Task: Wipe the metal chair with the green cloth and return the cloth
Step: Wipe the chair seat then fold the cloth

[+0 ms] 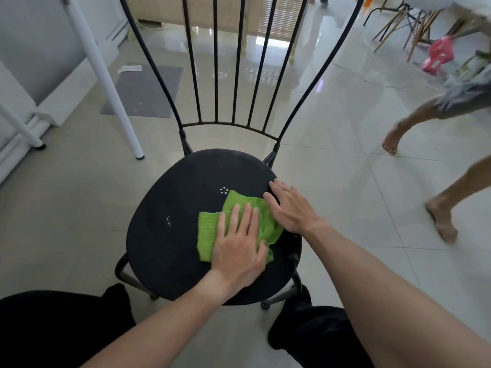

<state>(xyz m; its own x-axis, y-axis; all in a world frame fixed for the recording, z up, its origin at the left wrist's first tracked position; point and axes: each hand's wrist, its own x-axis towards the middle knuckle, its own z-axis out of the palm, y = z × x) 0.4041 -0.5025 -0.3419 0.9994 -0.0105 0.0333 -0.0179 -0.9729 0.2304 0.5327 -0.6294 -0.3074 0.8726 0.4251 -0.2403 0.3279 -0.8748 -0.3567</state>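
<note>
A black metal chair with a round seat and a tall barred back stands in front of me. A green cloth lies crumpled on the right half of the seat. My left hand presses flat on the cloth with fingers spread, covering its middle. My right hand rests flat at the seat's right edge, its fingertips touching the cloth's right side. Neither hand curls around anything.
White table legs stand to the left of the chair, with a grey mat behind them. Another person's bare legs walk by on the tiled floor at the right. Wooden chair legs stand far right.
</note>
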